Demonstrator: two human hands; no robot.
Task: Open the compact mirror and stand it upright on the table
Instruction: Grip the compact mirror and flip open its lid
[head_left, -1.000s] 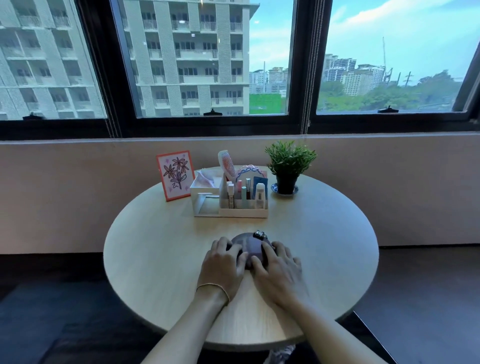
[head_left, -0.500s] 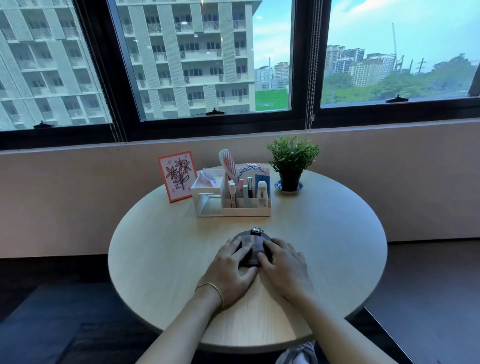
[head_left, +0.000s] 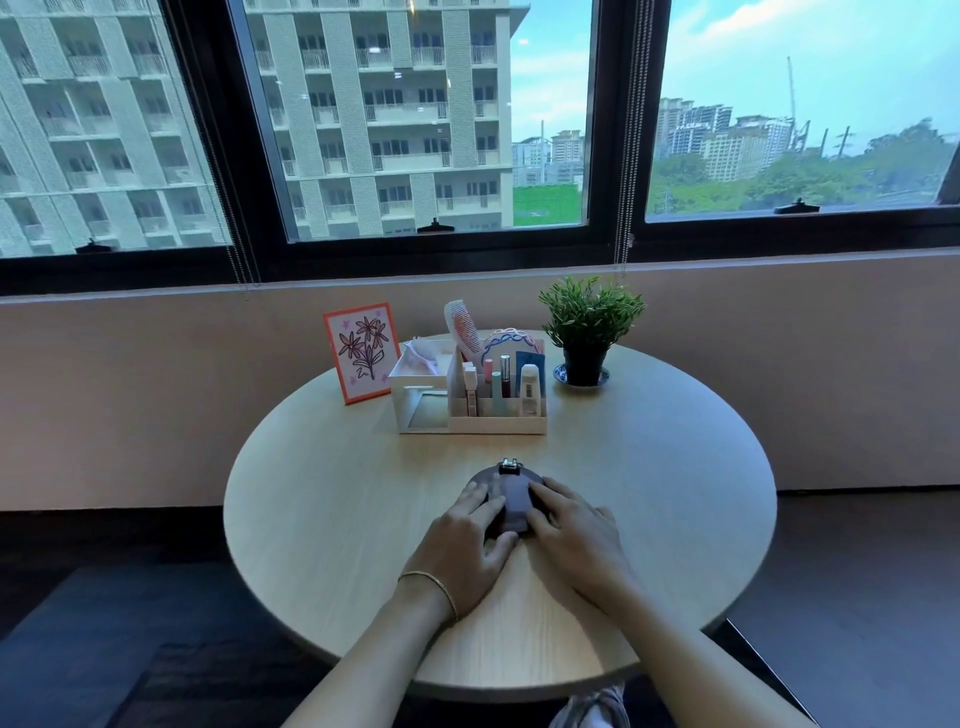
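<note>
A dark round compact mirror (head_left: 511, 500) lies flat and closed on the round wooden table (head_left: 322, 499), with a small metal hinge at its far edge. My left hand (head_left: 470, 545), with a thin bracelet at the wrist, rests on the mirror's left side, fingers over its rim. On the mirror's right side lies my right hand (head_left: 571, 530), fingertips curled on its edge. Both hands cover the mirror's near half.
Behind the mirror stands a white organiser (head_left: 470, 402) with a comb and cosmetics. A framed flower drawing (head_left: 361, 351) stands at its left, a potted green plant (head_left: 587, 332) at its right. Beyond the table are a low wall and large windows.
Both hands have stayed on the closed mirror, their fingers shifting slightly over it. The camera has tilted a little, so the view has shifted.
</note>
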